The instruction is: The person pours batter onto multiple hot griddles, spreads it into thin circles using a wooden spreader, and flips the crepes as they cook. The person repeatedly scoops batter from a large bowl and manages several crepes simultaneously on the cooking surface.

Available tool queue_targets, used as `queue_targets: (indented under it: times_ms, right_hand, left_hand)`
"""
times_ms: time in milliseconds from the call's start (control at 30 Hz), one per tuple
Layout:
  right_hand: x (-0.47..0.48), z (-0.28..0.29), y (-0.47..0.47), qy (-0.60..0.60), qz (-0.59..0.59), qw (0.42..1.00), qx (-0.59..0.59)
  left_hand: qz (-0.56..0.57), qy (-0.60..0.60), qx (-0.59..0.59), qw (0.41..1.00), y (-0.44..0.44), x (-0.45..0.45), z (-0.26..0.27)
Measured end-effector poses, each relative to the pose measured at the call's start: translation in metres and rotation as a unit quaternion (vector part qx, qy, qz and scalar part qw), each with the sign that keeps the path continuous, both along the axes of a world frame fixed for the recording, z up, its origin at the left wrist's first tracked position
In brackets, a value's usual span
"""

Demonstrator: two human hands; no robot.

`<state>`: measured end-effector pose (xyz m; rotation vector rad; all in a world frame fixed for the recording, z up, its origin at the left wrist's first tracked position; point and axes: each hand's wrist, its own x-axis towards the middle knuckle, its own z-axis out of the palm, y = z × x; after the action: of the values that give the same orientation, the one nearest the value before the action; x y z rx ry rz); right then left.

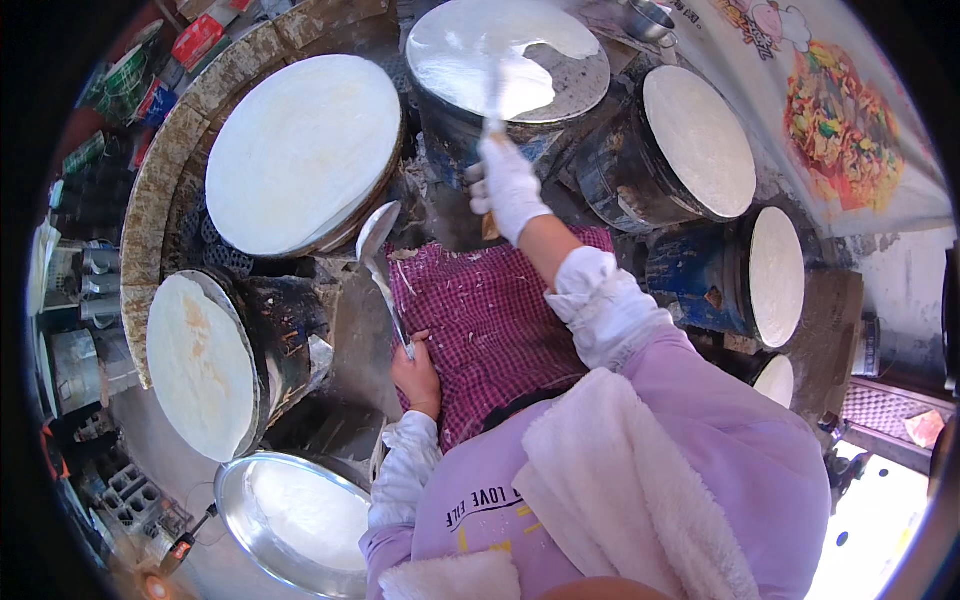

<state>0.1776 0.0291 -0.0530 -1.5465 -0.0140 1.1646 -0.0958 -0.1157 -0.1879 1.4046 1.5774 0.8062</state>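
My left hand is bare and closed around the handle of a metal ladle, whose bowl is up beside the checked apron. In a white glove, my right hand grips a tool, blurred, that reaches over the round griddle at the top. White batter covers most of that griddle, with a grey patch of its surface bare at the right. A large white sheet of batter covers the griddle at upper left. Another thin crepe, browned in patches, lies on the left griddle, its edge partly lifted.
More batter-covered griddles on drum stoves stand along the right. At lower left is a metal basin of white batter. A curved brick ledge rims the left side. A metal pot stands at the top right, near a printed banner.
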Motion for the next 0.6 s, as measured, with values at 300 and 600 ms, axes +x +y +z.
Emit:
queue_targets:
  times_ms: [300, 600]
  right_hand:
    - [0.041, -0.022, -0.073, -0.127, 0.107, 0.986, -0.018]
    - [0.066, 0.044, -0.089, -0.129, 0.288, 0.942, -0.115]
  left_hand:
    - [-0.014, 0.018, 0.011, 1.000, 0.002, 0.007, -0.024]
    - [-0.056, 0.077, 0.010, 0.995, 0.010, 0.032, -0.008]
